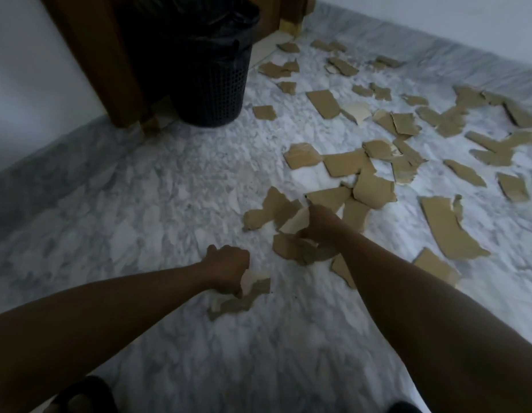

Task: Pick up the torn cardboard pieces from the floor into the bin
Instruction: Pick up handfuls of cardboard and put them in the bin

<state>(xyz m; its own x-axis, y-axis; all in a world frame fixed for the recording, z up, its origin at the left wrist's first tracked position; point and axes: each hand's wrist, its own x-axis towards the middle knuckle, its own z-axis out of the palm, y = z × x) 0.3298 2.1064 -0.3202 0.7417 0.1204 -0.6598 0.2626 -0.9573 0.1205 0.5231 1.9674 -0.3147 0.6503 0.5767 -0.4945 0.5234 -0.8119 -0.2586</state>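
Observation:
Several torn brown cardboard pieces (375, 189) lie scattered over the marble floor, mostly to the right and toward the back. My left hand (227, 268) is closed on a small bunch of torn pieces (244, 296) that hang below the fist, low over the floor. My right hand (317, 223) grips a handful of cardboard pieces (297, 245), one showing its pale side. The black perforated bin (208, 84) with a black liner stands at the back left, well away from both hands.
A brown wooden door frame (89, 55) rises just left of the bin. White walls border the floor at left and at the back right. Dark footwear (83, 394) shows at the bottom edge. Bare marble floor (124, 204) lies between my hands and the bin.

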